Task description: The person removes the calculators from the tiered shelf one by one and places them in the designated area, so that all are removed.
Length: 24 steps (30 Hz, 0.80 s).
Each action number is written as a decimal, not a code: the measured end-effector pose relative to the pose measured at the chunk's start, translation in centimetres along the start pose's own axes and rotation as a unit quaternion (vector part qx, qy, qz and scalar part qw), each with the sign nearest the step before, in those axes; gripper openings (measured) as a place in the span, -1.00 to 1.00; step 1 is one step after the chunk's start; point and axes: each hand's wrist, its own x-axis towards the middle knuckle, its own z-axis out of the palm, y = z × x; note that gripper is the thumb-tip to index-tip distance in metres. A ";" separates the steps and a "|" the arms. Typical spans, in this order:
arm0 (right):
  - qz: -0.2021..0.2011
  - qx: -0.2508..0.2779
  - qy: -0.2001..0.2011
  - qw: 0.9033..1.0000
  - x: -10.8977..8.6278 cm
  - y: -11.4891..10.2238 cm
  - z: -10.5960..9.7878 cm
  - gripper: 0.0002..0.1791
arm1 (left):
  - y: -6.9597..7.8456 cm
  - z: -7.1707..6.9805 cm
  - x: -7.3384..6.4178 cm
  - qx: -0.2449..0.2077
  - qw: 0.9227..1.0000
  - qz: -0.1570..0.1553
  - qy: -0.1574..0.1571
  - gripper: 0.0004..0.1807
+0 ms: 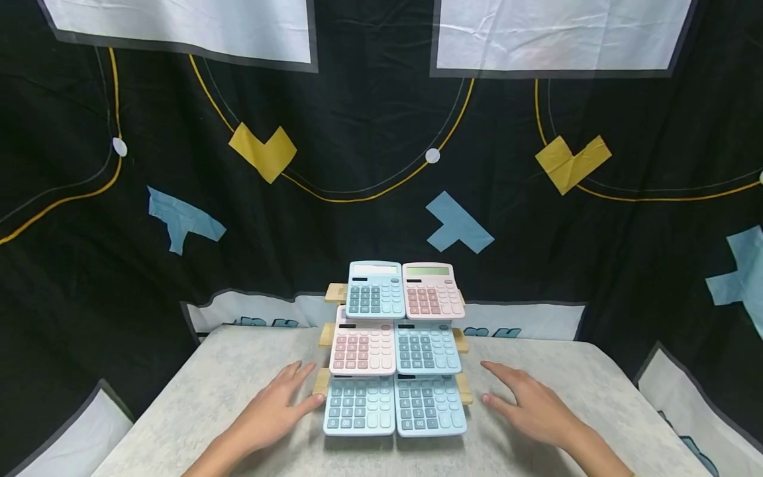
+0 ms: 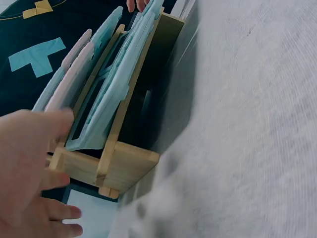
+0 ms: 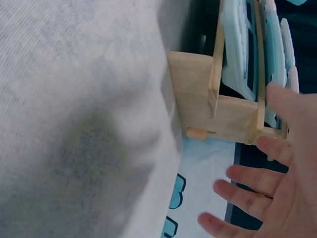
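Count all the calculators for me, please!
6 calculators: blue top-left one, pink top-right one, pink middle-left one, blue middle-right one, blue bottom-left one and blue bottom-right one. More could be hidden behind.

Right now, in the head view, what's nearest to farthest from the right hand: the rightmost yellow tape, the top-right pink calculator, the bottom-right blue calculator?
1. Bottom-right blue calculator, just left of the right hand.
2. Top-right pink calculator, farther back.
3. Rightmost yellow tape, high on the black backdrop.
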 end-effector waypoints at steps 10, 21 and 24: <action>0.015 0.043 0.067 0.997 0.7 -0.8 -0.2 -0.64 | 0.0 1.5 1.6 -0.096 0.993 -0.038 0.065 -0.47; 0.031 0.140 0.099 0.985 1.5 -1.1 -0.3 -0.76 | -0.4 2.9 3.2 -0.312 0.943 -0.106 0.054 -0.58; 0.039 0.172 0.100 0.979 1.6 -1.1 -0.2 -0.75 | -0.4 3.1 3.3 -0.347 0.929 -0.118 0.047 -0.59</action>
